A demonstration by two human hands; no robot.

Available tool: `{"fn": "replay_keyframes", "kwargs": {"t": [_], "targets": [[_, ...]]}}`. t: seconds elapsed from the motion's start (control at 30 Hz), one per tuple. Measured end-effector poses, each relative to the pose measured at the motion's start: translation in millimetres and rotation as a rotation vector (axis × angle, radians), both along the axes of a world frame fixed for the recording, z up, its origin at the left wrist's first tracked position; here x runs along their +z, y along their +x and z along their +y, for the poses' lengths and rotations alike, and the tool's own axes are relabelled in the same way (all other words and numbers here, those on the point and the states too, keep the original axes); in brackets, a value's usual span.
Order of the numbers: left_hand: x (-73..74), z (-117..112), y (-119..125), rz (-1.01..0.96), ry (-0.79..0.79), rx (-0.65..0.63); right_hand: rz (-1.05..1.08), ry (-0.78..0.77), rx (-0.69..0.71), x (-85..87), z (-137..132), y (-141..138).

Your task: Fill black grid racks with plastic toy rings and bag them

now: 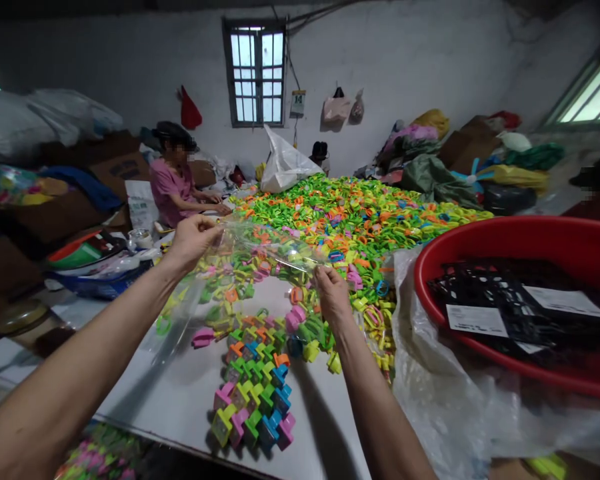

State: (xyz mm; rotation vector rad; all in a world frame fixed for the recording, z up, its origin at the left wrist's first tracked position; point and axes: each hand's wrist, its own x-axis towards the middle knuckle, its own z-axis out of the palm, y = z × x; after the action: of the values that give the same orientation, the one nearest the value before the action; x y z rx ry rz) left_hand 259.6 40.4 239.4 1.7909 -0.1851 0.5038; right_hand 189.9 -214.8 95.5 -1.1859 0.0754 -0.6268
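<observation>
A clear plastic bag [275, 252] is stretched in the air above a white-topped work table [150, 393], its far edge running between the two hands and its loose lower part sagging toward the tabletop; the left hand [195, 243] pinches one corner, fingers curled closed on the film, and the right hand [333, 297] pinches the other, its fingertips [324, 275] pressed together on the plastic; bright plastic pieces show through the film, though whether any lie inside it is hard to tell; just below the hands, a chain of interlocked pink, green, yellow, blue and orange plastic pieces [254, 400] lies on the table, with loose pieces [300, 330] scattered beside it; behind them spreads a large heap of neon green, orange and yellow plastic pieces [355, 217]; to the right, a red plastic basin [480, 237] holds black plastic frames [500, 293] and white paper labels [476, 320], over a crumpled plastic sheet [430, 380]; past the table's far left, a co-worker in a pink shirt [167, 190] has both hands down at the heap's edge; a white plastic sack [281, 163] stands by the heap, below a barred window [255, 73].
</observation>
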Motion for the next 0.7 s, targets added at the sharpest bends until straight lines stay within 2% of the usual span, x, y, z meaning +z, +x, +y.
{"fn": "replay_keyframes", "kwargs": {"t": [0.07, 0.13, 0.2, 0.27, 0.3, 0.33, 0.4, 0.43, 0.47, 0.53, 0.63, 0.7], "targets": [[-5.3, 4, -3, -0.021, 0.157, 0.023, -0.028, -0.028, -0.003, 11.8, -6, 0], [-7.1, -4, -13, -0.092, 0.347, 0.022, -0.047, -0.136, -0.075, 30.0, -9, -2], [-5.0, -26, -32, -0.125, 0.470, -0.105, -0.102, -0.336, -0.162, 56.0, -7, -8], [2.2, -57, -56, -0.058, 0.450, -0.380, -0.204, -0.614, -0.197, 88.6, 1, -20], [7.9, -74, -66, -0.029, 0.390, -0.533, -0.265, -0.768, -0.192, 106.3, 6, -28], [14.5, -89, -74, -0.022, 0.318, -0.629, -0.297, -0.896, -0.208, 123.7, 9, -35], [27.0, -109, -81, -0.088, 0.190, -0.745, -0.328, -1.091, -0.265, 152.1, 8, -45], [30.8, -113, -81, -0.141, 0.173, -0.734, -0.347, -1.141, -0.260, 160.3, 3, -47], [31.7, -114, -78, -0.175, 0.168, -0.699, -0.343, -1.161, -0.224, 163.0, -5, -48], [22.9, -107, -72, -0.176, 0.203, -0.583, -0.310, -1.124, -0.147, 151.1, -27, -47], [-11.9, -92, -64, -0.057, 0.264, -0.371, -0.183, -1.006, -0.107, 104.6, -54, -43], [-37.4, -88, -61, -0.039, 0.246, -0.296, -0.125, -1.010, -0.073, 75.0, -56, -41]]}}
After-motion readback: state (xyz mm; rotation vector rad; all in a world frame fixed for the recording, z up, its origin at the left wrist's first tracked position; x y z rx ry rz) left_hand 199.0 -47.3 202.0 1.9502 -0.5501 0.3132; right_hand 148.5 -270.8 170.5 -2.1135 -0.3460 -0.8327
